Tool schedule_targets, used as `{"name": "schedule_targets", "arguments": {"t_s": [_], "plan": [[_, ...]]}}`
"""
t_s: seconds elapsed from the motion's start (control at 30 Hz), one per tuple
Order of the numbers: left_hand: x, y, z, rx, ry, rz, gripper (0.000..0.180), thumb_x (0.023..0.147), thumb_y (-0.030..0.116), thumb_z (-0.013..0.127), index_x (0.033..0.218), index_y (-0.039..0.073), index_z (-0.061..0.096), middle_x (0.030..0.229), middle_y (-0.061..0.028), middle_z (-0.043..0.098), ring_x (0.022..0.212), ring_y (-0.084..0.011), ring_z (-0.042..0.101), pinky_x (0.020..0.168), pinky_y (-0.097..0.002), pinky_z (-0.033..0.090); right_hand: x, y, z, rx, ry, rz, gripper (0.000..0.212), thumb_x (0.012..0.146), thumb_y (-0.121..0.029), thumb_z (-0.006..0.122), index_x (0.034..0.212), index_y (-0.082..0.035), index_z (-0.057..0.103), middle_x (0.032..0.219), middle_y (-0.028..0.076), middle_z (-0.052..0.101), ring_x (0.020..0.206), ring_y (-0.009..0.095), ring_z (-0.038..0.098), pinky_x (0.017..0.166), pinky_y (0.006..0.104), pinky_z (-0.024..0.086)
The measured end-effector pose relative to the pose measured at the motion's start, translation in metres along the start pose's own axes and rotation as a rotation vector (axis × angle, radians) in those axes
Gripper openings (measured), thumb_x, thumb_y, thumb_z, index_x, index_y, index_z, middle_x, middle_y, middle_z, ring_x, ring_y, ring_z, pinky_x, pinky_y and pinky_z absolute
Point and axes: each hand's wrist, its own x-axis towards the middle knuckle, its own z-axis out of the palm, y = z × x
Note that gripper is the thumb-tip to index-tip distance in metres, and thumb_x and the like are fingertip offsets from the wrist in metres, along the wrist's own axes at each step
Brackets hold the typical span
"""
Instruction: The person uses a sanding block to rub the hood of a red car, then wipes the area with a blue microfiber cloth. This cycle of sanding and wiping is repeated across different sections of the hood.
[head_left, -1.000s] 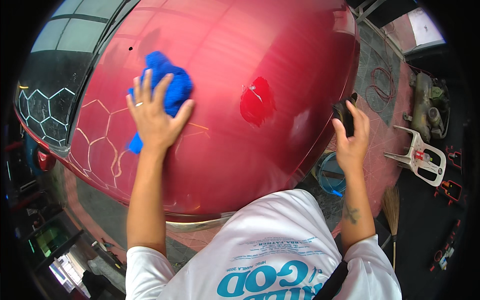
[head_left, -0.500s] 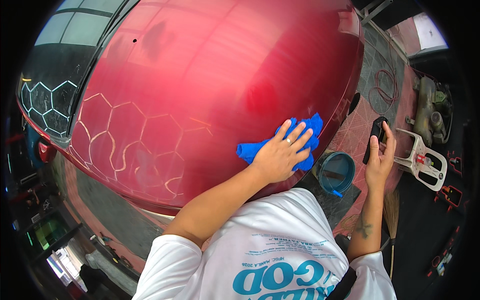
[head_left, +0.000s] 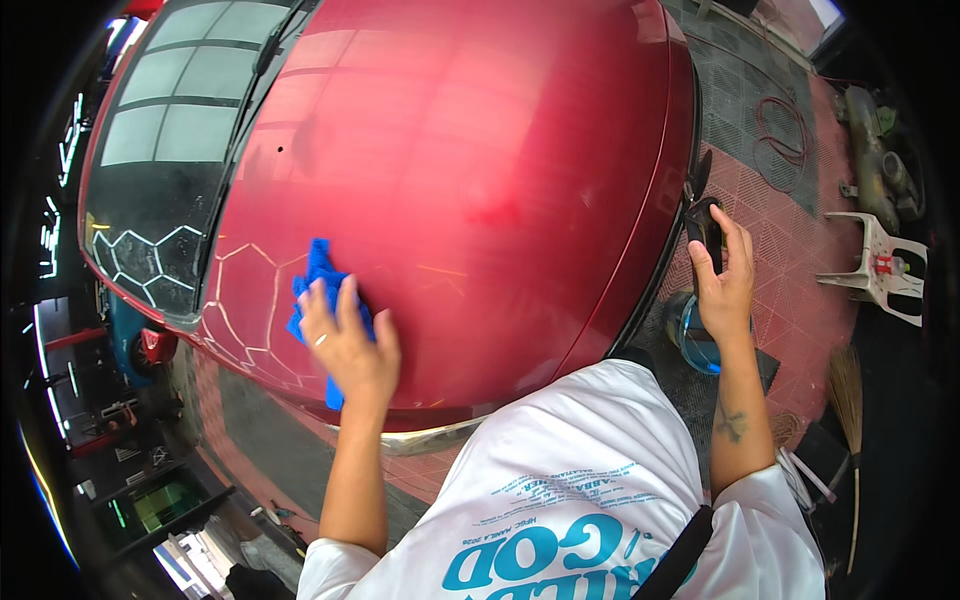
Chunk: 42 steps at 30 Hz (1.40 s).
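My left hand lies over a blue cloth on the glossy red car hood. Its fingers are spread and press the cloth against the paint, near the hexagon light reflections on the windshield side. Parts of the cloth stick out beyond the fingers and below the palm. My right hand is raised off the hood's front edge, its fingers closed around a small black object whose kind I cannot make out.
Beside the car's front, a blue bucket stands on the floor below my right hand. Farther right are a white plastic chair, a broom, a coiled red hose and a tank-like machine. The windshield borders the hood on the left.
My left hand has slid the blue cloth leftward across the hood, from near the front edge toward the windshield. My right hand still holds the black object. The view has shifted.
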Motion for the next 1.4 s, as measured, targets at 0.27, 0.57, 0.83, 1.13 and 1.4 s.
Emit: {"name": "schedule_targets", "arguments": {"t_s": [0.27,0.57,0.83,1.13,1.4], "plan": [[0.044,0.137,0.104,0.020,-0.394,0.172,0.086,0.112,0.077,0.066,0.188,0.042,0.045,0.201,-0.0245,0.018,0.185,-0.0551,0.007,0.141,-0.0846,0.006,-0.018,0.026,-0.027,0.036,-0.036,-0.067,0.059,0.113,-0.023,0.084,0.167,-0.008,0.067,0.156,0.018,0.069,0.145,0.035,0.069,0.125,0.0470,0.055],[0.064,0.099,0.093,0.169,-0.398,-0.158,0.085,0.112,0.079,0.063,0.187,0.042,0.047,0.201,-0.0269,0.017,0.184,-0.0571,0.010,0.139,-0.0879,0.006,-0.006,0.082,-0.055,0.100,0.053,0.083,0.058,0.113,-0.024,0.084,0.167,-0.008,0.067,0.148,0.017,0.071,0.137,0.034,0.073,0.120,0.0457,0.058],[0.048,0.132,0.099,0.203,-0.387,-0.083,0.100,0.111,0.083,0.062,0.192,0.028,0.038,0.200,-0.0257,0.021,0.183,-0.0581,0.014,0.137,-0.0896,0.009,0.013,0.066,-0.030,0.131,-0.020,-0.006,0.061,0.112,-0.025,0.085,0.168,-0.008,0.066,0.154,0.016,0.070,0.143,0.035,0.070,0.123,0.0470,0.056],[0.042,0.143,0.092,0.207,-0.329,-0.072,0.090,0.112,0.083,0.060,0.186,0.033,0.050,0.199,-0.0269,0.024,0.182,-0.0606,0.015,0.136,-0.0921,0.009,-0.002,0.073,-0.033,0.125,-0.029,0.025,0.061,0.111,-0.024,0.085,0.167,-0.008,0.066,0.153,0.017,0.070,0.143,0.036,0.070,0.124,0.0473,0.055],[0.056,0.146,0.097,0.219,-0.377,-0.053,0.096,0.114,0.081,0.058,0.187,0.021,0.048,0.199,-0.0267,0.024,0.182,-0.0601,0.017,0.139,-0.0866,0.016,-0.016,0.068,-0.040,0.121,-0.004,-0.013,0.061,0.110,-0.023,0.085,0.166,-0.008,0.067,0.151,0.017,0.071,0.140,0.036,0.071,0.122,0.0473,0.056]]}}
